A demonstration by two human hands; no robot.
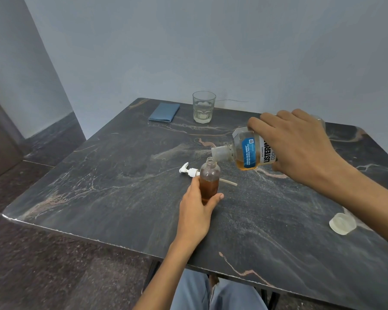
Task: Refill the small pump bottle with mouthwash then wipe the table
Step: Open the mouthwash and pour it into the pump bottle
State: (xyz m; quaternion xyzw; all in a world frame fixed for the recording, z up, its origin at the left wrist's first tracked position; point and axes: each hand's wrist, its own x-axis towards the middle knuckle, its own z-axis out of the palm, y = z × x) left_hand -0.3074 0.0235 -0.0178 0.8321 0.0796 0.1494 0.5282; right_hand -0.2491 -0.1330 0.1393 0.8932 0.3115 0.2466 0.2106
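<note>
On the far left of the table (112, 198) a folded blue cloth (164, 112) is lying untouched, with a drinking glass (203, 106) standing just beside it to the right. Nearer the middle, the white pump head (189, 171) is lying flat with its tube trailing behind the small pump bottle (209, 180). The left hand (196, 208) is closing its grip round that bottle, which is standing upright on the table and looking more than half full of amber liquid. The right hand (297, 144) is gripping the mouthwash bottle (248, 151), tipping its open neck just over the small bottle's mouth. Its label is reading "LISTERINE" and "COOL", with small print about germs. A clear cap (342, 223) is resting far right.

The refill step seems to be nearing its end; next, the pour likely calls for righting the big bottle gently, screwing the pump back on, then fetching the cloth.
</note>
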